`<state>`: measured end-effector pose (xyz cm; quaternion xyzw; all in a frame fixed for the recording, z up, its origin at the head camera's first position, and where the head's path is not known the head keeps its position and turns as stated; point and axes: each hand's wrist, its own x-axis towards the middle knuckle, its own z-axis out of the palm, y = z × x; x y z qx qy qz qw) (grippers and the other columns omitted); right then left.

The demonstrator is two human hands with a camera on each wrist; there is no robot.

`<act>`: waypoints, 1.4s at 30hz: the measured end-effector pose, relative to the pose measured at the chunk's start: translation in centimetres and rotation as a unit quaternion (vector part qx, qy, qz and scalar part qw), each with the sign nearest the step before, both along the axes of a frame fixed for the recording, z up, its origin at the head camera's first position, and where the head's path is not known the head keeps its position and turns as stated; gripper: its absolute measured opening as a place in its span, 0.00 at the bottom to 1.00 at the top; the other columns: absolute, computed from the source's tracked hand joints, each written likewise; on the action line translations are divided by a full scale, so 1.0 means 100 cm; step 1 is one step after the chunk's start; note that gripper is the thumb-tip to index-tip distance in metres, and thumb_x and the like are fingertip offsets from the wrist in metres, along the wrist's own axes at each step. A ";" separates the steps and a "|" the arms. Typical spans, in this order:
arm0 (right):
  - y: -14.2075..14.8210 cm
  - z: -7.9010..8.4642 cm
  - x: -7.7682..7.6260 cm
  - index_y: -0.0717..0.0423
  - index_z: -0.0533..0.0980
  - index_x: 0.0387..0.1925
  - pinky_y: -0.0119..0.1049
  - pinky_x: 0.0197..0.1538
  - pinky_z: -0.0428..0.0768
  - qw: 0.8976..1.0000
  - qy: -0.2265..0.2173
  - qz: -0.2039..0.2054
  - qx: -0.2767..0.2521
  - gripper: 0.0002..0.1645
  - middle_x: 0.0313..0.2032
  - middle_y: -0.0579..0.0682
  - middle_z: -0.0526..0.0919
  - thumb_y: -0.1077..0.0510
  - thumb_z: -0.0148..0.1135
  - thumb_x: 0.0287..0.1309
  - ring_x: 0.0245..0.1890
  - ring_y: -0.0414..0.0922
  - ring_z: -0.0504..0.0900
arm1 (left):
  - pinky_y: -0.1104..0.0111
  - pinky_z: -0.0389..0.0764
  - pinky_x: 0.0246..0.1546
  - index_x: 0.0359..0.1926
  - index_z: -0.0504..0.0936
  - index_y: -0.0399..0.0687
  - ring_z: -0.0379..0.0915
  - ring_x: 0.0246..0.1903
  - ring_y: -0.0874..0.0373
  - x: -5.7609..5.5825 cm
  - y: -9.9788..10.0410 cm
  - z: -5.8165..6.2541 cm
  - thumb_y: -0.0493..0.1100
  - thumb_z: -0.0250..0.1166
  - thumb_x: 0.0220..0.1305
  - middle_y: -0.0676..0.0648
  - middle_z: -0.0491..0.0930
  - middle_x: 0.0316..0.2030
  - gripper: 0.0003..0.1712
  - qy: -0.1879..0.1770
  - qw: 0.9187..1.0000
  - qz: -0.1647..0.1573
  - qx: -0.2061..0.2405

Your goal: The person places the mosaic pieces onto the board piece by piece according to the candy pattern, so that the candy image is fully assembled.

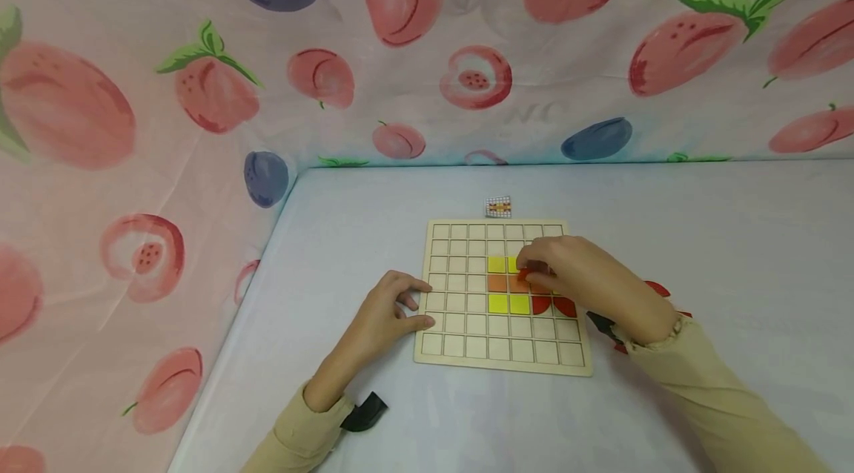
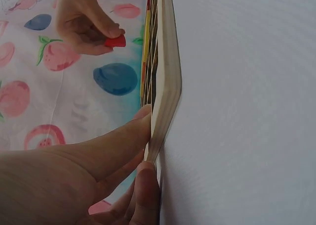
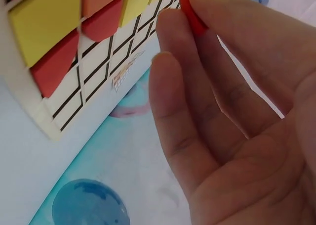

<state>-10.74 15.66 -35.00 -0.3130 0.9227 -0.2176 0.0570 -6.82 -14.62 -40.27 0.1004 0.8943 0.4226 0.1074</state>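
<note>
Behind and to the left of the work hangs a fruit-printed cloth (image 1: 407, 87), the largest thing in view, meeting a pale tabletop (image 1: 734, 228). Flat on this lies the wooden grid board (image 1: 534, 368), between the two hands, partly filled with coloured tiles. Two beige sleeves reach in from the near side, the right sleeve (image 1: 703, 384) to the right of the board.

The right hand (image 1: 577, 273) is over the board's right half and hides several cells; its thumb and finger pinch a red piece (image 2: 116, 41), raised just above the board's surface. The left hand (image 1: 383, 310) is at the opposite side, thumb and forefinger apart, their tips touching the board's left edge. The hands are well apart from each other.

Near the left cuff shows a dark object (image 1: 364, 412). Just beyond the board's far edge lies a small pattern card (image 1: 498, 207). Loose red pieces (image 1: 657, 288) lie to the right, partly covered by the right forearm. Smallest are the set tiles: yellow tiles (image 1: 520, 303), orange tiles (image 1: 497, 283) and red tiles (image 1: 565, 306), filling neighbouring cells.
</note>
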 end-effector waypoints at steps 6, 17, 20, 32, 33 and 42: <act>-0.007 -0.005 -0.005 0.56 0.85 0.38 0.38 0.42 0.83 0.999 0.018 0.008 -0.026 0.08 0.36 0.47 0.83 0.64 0.72 0.54 0.36 0.41 0.80 | 0.72 0.76 0.35 0.51 0.82 0.47 0.71 0.34 0.60 0.000 0.000 0.000 0.37 0.77 0.53 0.48 0.73 0.47 0.23 -0.002 1.000 -0.002 0.002; -0.027 -0.005 -0.013 0.58 0.84 0.42 0.42 0.47 0.83 1.000 0.005 -0.003 -0.022 0.10 0.38 0.48 0.84 0.64 0.70 0.57 0.39 0.44 0.81 | 0.72 0.76 0.35 0.51 0.82 0.47 0.71 0.34 0.60 -0.001 0.000 -0.001 0.38 0.77 0.53 0.48 0.73 0.47 0.23 -0.001 1.000 0.000 -0.004; -0.031 -0.005 -0.016 0.58 0.84 0.41 0.42 0.47 0.83 1.000 0.001 0.000 -0.024 0.09 0.38 0.48 0.85 0.65 0.70 0.58 0.39 0.44 0.81 | 0.72 0.76 0.35 0.51 0.82 0.47 0.71 0.34 0.60 0.000 0.000 0.000 0.38 0.77 0.53 0.48 0.74 0.47 0.23 -0.001 1.000 0.001 -0.005; -0.039 -0.008 -0.021 0.55 0.85 0.39 0.40 0.45 0.82 0.999 -0.009 0.025 -0.044 0.06 0.37 0.47 0.83 0.65 0.68 0.59 0.37 0.42 0.79 | 0.73 0.76 0.34 0.51 0.82 0.47 0.71 0.34 0.60 0.000 0.000 0.000 0.37 0.77 0.53 0.48 0.74 0.46 0.23 -0.004 1.000 0.003 -0.001; -0.040 -0.009 -0.022 0.55 0.85 0.39 0.39 0.45 0.82 0.999 -0.010 0.027 -0.046 0.07 0.37 0.47 0.83 0.65 0.68 0.59 0.37 0.42 0.79 | 0.73 0.76 0.34 0.50 0.82 0.47 0.71 0.34 0.60 0.000 0.000 0.000 0.37 0.77 0.53 0.48 0.74 0.46 0.23 -0.004 1.000 0.003 0.000; -0.045 -0.013 -0.028 0.58 0.85 0.40 0.36 0.41 0.81 0.998 -0.017 0.038 -0.047 0.07 0.36 0.49 0.82 0.66 0.68 0.59 0.35 0.42 0.78 | 0.73 0.76 0.35 0.50 0.82 0.47 0.71 0.35 0.60 0.000 0.001 0.000 0.38 0.77 0.53 0.48 0.74 0.47 0.23 0.000 1.000 0.000 -0.003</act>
